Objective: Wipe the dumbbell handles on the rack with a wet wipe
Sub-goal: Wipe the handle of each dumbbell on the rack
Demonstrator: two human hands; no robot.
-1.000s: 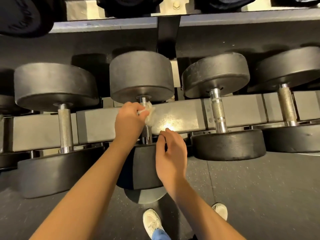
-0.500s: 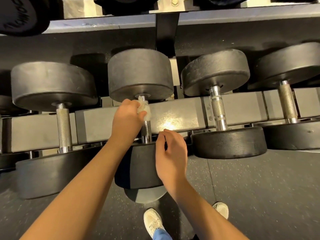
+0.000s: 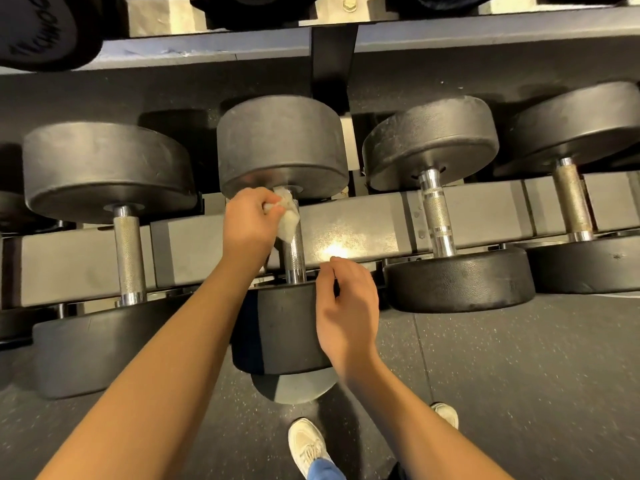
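Left hand (image 3: 247, 220) grips a white crumpled wet wipe (image 3: 287, 216), fingers & thumb curled round it. It presses the wipe vs. the far end of the knurled chrome handle (image 3: 293, 252) of the middle black round-headed dumbbell (image 3: 280, 143), just under its far head. The near part of the handle is bare.

Right hand (image 3: 346, 306) holds nothing, fingers loosely curled. It sits at the far edge of that dumbbell's near head, just right of the handle; can't tell if it touches.

The dumbbell lies across the grey metal rack rail (image 3: 363, 230), handle running near-to-far. On the same rail are a left dumbbell (image 3: 104, 171), a right dumbbell (image 3: 429, 140) & a far-right dumbbell (image 3: 581, 123), each apart from the next. The upper shelf (image 3: 207, 50) runs across the far top w/ more black weights on it. Below is dark speckled rubber floor (image 3: 519, 375), w/ a white shoe (image 3: 306, 445) near the bottom edge.
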